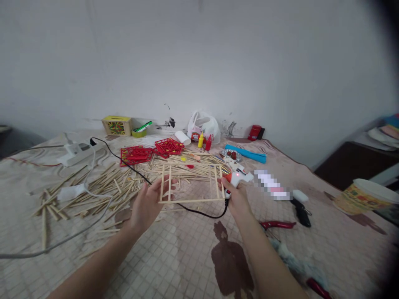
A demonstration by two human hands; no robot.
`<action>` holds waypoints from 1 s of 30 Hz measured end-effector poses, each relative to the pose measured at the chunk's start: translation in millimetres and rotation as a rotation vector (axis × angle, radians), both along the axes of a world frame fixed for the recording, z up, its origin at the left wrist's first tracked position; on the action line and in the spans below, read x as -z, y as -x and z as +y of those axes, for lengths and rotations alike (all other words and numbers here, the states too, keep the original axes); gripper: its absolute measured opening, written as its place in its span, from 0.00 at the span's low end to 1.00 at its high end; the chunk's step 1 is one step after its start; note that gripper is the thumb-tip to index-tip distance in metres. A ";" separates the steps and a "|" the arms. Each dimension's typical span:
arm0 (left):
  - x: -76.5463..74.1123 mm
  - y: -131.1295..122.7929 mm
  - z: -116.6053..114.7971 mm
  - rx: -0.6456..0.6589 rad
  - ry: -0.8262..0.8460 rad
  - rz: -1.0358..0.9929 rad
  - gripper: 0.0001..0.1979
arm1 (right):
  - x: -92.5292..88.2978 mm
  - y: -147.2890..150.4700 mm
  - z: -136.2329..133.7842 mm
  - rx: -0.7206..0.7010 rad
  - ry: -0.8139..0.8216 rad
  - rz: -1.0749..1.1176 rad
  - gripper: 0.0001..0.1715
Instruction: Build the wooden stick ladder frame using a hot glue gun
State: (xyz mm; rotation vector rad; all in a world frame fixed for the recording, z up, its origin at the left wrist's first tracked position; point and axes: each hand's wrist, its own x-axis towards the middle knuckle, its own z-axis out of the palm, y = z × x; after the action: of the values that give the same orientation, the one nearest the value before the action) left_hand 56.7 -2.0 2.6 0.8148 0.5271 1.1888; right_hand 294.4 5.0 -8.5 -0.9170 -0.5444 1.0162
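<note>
Between my two hands is a rectangular frame of thin wooden sticks [193, 201], with doubled crosspieces near both ends. My left hand [148, 205] grips its left end, the fingers partly behind the sticks. At the opposite end, my right hand [237, 201] pinches the right side with thumb and fingers. A white hot glue gun [238, 177] with an orange front part and a lit red light shows just beyond my right hand. Its black cord [205, 215] loops below the frame. Whether the right hand also touches the glue gun, I cannot tell.
Loose wooden sticks [102, 195] spread over the left and middle of the cloth-covered table. Red stick panels [137, 155], paint bottles [201, 140] and a plastic bag [212, 126] stand behind. Red-handled pliers [279, 224] and a paper bucket [363, 197] lie right; a power strip [79, 154] sits left.
</note>
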 end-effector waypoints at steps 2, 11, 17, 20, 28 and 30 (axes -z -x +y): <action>5.7 -4.8 -4.6 0.026 -0.010 -0.079 0.27 | 0.3 0.7 0.2 0.010 -0.004 0.012 0.17; 12.6 -15.9 -15.0 0.032 -0.022 -0.086 0.21 | -5.4 -1.7 -4.2 -0.026 -0.032 0.012 0.17; -13.6 24.0 9.1 -0.059 -0.081 0.135 0.27 | -9.4 -7.4 -11.4 -0.168 -0.013 -0.144 0.18; -21.5 35.2 14.3 -0.256 -0.267 0.537 0.21 | -5.1 -2.6 -14.0 -0.242 -0.019 -0.283 0.18; -25.3 19.9 -8.9 0.047 -0.514 1.037 0.10 | 0.5 14.2 -20.5 -0.396 -0.007 -0.482 0.18; -23.7 17.2 -12.7 0.122 -0.502 1.013 0.10 | 1.2 16.1 -20.7 -0.379 0.001 -0.499 0.17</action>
State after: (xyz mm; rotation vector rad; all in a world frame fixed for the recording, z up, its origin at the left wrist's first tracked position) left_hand 39.5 -14.8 26.3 1.8749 0.9876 0.7251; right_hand 278.3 -15.7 -9.7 -1.0994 -1.1702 1.1246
